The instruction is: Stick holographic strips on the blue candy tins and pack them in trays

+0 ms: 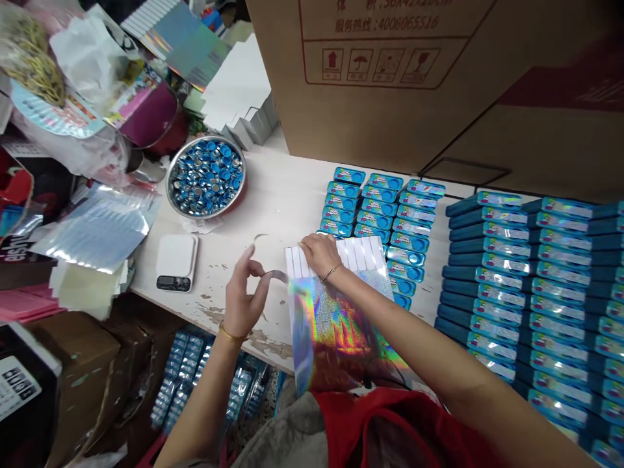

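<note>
Head view | my left hand (245,296) pinches strip (279,276) | right hand (319,253) on shiny sheet (316,331), grip unclear | carton (390,123) looms behind blue cases (412,242)

Left hand (245,292): one. Right hand (319,255): one. Holographic sticker sheets (341,318): at least one. Digital scale (176,257): one. Steel bowl (244,170): one; its blue caps (207,177) defy counting. Cardboard carton (390,127): one, bearing four handling symbols (361,64). Blue cases (377,208): three columns stand centrally.

The head view looks forward and down over the table (287,201), seemingly close.
</note>
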`<state>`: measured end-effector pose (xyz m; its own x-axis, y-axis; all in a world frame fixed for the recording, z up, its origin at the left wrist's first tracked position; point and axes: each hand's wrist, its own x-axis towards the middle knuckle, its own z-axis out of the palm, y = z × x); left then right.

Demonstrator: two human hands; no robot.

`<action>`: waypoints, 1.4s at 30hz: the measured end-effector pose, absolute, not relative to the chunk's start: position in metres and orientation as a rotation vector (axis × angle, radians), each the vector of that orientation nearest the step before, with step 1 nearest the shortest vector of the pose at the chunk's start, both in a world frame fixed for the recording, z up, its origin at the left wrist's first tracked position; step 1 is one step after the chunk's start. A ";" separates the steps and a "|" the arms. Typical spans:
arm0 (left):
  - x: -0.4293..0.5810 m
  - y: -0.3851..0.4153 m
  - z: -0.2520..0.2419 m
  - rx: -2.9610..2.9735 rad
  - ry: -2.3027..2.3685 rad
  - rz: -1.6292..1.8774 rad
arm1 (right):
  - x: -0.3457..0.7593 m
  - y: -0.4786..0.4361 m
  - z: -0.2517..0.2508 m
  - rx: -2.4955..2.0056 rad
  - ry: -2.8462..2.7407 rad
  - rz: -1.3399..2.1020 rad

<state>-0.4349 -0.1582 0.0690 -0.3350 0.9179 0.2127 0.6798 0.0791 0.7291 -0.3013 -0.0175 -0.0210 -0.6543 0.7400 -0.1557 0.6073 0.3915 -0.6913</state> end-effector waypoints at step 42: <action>-0.209 0.053 -0.016 1.632 2.131 0.467 | -0.059 0.044 -0.069 -1.770 -1.415 1.081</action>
<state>-0.2093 0.0531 -0.0159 -0.2271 0.9664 -0.1201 0.8275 0.2565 0.4994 -0.0594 0.0439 -0.0685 0.0906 0.9722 -0.2161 0.4642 -0.2332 -0.8545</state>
